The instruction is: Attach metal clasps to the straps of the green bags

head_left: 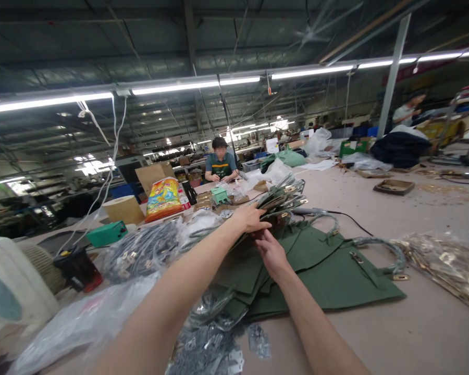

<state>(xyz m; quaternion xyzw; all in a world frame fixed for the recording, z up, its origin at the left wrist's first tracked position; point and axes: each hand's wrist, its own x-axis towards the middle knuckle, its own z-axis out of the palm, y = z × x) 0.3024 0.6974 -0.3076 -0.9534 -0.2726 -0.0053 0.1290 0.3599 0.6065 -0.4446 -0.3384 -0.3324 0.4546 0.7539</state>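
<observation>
In the middle of the head view, a raised bundle of dark green bag panels (284,199) fans out, with small gold metal fittings along its far edge. My left hand (253,219) is closed on the near side of this bundle, its thumb pointing right. Just below, my right hand (272,254) has its fingers curled in against the bundle's underside; what they pinch is hidden. Beneath both hands, more green bag panels (324,276) lie overlapped on the table, with plastic-wrapped handles (386,251) and gold clasps at the right.
Metal pieces in plastic (207,349) lie near the front. Wrapped grey handles (140,250), a green box (107,234) and a white fan (11,286) are left. Gold parts in plastic (445,265) and a tray (394,187) lie right. A person (220,162) sits opposite.
</observation>
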